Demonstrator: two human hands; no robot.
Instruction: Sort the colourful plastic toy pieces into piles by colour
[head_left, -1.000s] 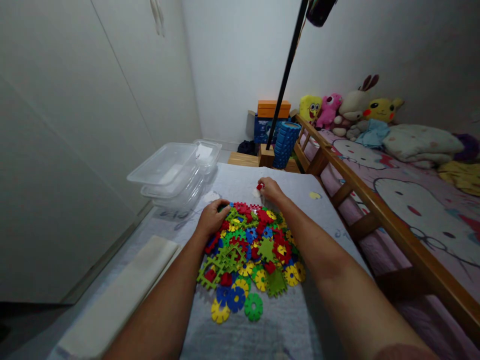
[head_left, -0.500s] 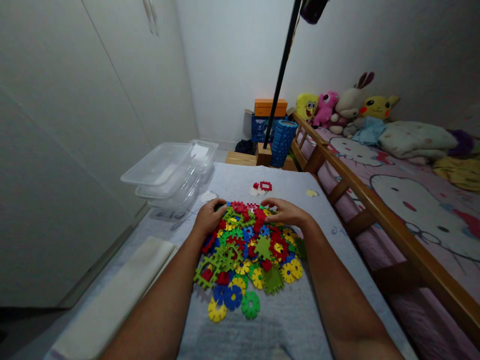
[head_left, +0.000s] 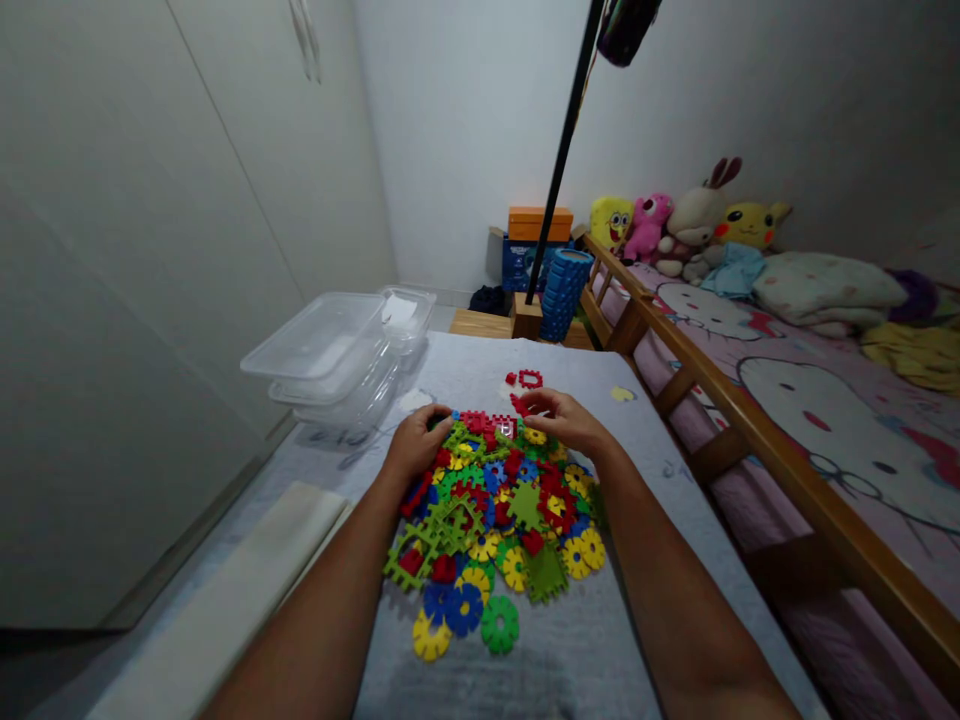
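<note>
A heap of plastic building pieces (head_left: 491, 500) in red, yellow, blue and green lies on the cloth-covered table, some shaped like notched discs, others like toothed frames and plates. At the heap's far left edge rests my left hand (head_left: 417, 438), thumb and fingers apart and curved against the pieces. My right hand (head_left: 564, 418), over the far right edge, pinches a red building piece (head_left: 518, 404) at its fingertips; the fingers partly hide it. Just beyond lie a red toothed frame (head_left: 531, 379) and a small red block (head_left: 511, 378).
Stacked clear plastic boxes (head_left: 322, 340) stand at the table's far left. A folded white cloth (head_left: 247, 590) lies along the left side. A wooden bed rail (head_left: 697, 390) runs along the right. Behind the table rises a black pole (head_left: 562, 160) on a wooden base.
My right hand has moved slightly left and away from me, lifting a red piece off the heap toward its far edge. My left hand stays about where it was.
</note>
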